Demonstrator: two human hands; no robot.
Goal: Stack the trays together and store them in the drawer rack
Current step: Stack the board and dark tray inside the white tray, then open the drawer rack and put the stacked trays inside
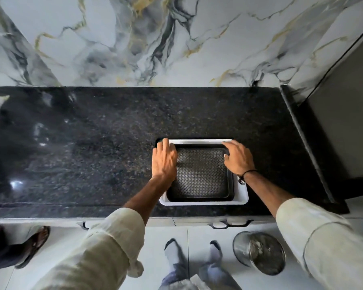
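Note:
A white tray lies on the black granite counter near its front edge. Nested inside it is a black tray with a patterned mesh floor. My left hand lies flat over the stack's left rim, fingers reaching the far left corner. My right hand rests on the far right corner, fingers spread on the black tray's rim. Neither hand is closed around the trays. Below the counter edge, dark drawer handles show on the white cabinet front.
A marble-patterned wall rises behind the counter. A tall grey appliance side borders the counter on the right. On the floor stand a metal bin, my own feet, and another person's sandalled foot at the left.

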